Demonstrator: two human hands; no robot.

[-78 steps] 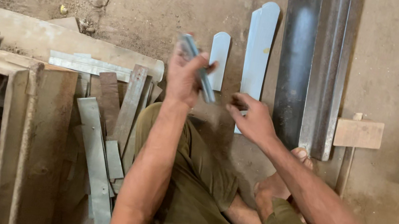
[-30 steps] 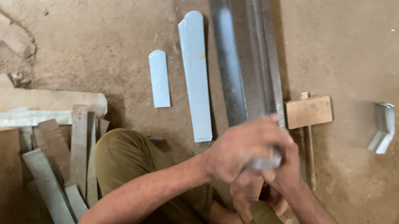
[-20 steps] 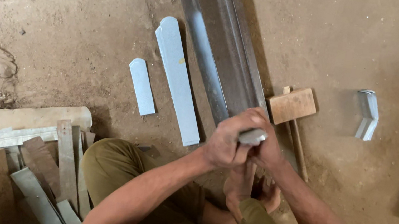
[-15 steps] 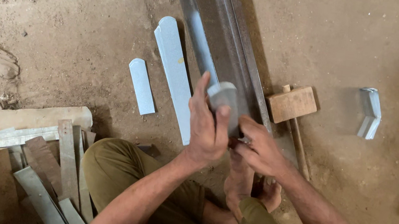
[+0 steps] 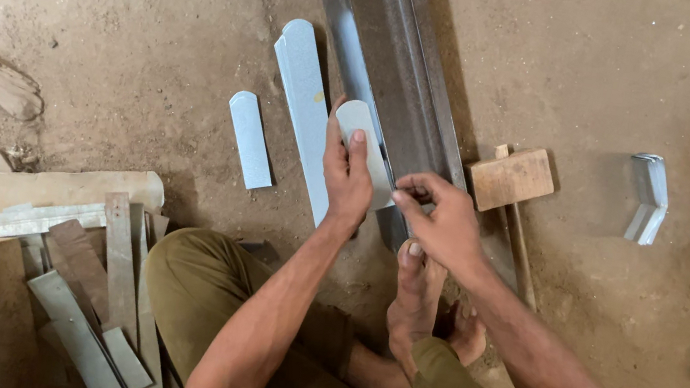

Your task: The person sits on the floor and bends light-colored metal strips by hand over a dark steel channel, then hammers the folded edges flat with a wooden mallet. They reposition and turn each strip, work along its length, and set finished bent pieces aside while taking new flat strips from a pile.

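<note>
Holding a small round-ended metal strip (image 5: 367,153) against the long steel rail (image 5: 392,72), left hand (image 5: 348,176) wraps it, right hand (image 5: 442,219) pinches its lower edge. Two cut strips (image 5: 284,111) lie finished on floor w/ bent piece (image 5: 649,198) and mallet (image 5: 511,180) nearby; this one not yet bent.

Olive-green trousers (image 5: 209,293); bare forearms (sleeveless); bare feet (image 5: 415,307)

Both hands on a small metal strip above a steel rail.
The left hand (image 5: 347,171) grips the rounded metal strip (image 5: 363,137); the right hand (image 5: 442,223) pinches its lower end beside the steel rail (image 5: 401,74).
</note>
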